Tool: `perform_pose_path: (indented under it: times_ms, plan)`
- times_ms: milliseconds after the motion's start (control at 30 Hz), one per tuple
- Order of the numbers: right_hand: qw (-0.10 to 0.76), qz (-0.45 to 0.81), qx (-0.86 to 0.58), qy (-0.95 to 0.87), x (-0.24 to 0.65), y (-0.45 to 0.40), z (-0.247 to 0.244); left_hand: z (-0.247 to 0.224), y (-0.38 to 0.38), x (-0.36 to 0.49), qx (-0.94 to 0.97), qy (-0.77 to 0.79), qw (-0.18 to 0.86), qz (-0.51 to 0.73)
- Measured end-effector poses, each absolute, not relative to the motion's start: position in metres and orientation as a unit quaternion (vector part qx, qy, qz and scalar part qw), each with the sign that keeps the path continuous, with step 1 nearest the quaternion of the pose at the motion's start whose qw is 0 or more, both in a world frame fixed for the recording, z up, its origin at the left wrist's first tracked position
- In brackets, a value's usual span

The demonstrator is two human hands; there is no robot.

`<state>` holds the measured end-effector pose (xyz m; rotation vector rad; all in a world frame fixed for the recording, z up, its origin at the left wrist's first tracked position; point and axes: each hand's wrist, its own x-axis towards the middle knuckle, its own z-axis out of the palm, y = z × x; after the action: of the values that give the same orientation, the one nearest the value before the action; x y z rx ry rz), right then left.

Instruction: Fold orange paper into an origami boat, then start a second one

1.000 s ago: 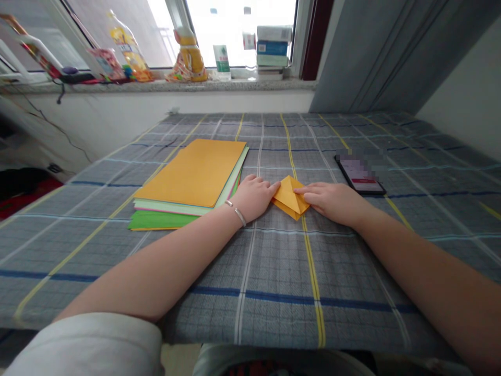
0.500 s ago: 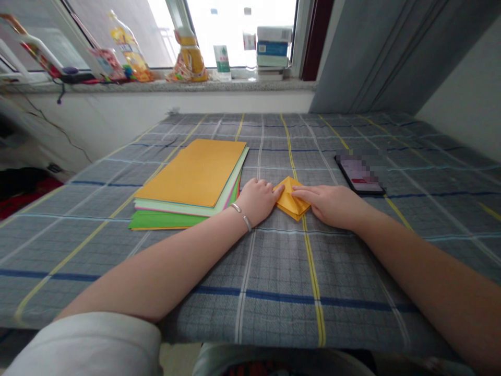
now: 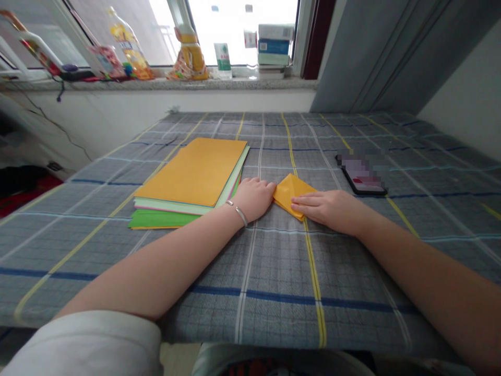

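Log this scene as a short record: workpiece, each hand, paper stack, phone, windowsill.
Workpiece: folded orange paper, lying on the checked cloth
Left hand: at the folded orange paper's left corner; silver bangle on the wrist
Right hand: fingers extended over the folded orange paper's right side
Paper stack: left of the workpiece, orange on top, green showing lower down
Phone: beyond the right hand, partly pixelated
Windowsill: holds a yellow-labelled bottle and a green-and-white tube, among others
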<state>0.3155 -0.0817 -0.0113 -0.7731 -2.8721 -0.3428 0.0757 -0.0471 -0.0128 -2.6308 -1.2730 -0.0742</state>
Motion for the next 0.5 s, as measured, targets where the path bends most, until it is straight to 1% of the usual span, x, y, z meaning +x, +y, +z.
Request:
perform_pose_path:
  times_ms: [67,133,233,333,400,500]
  plan:
    - [0.067,-0.126,-0.249,-0.958,0.317,-0.081,-0.012,-0.015,-0.045,0.076,-0.895,-0.436,0.090,-0.037]
    - [0.079,-0.145,-0.237,-0.957,0.318,-0.081,-0.014,-0.017,-0.043,0.077,-0.891,-0.446,0.068,-0.055]
    - [0.136,-0.171,-0.234,-0.947,0.319,-0.079,-0.017,-0.018,-0.039,0.077,-0.879,-0.467,0.019,-0.091]
    - [0.183,-0.187,-0.272,-0.926,0.317,-0.078,-0.019,-0.018,-0.034,0.075,-0.873,-0.472,-0.004,-0.125]
    - [0.181,-0.190,-0.290,-0.920,0.314,-0.077,-0.020,-0.019,-0.032,0.074,-0.873,-0.471,0.003,-0.122]
    - [0.141,-0.174,-0.272,-0.936,0.311,-0.075,-0.021,-0.021,-0.033,0.073,-0.876,-0.474,0.020,-0.091]
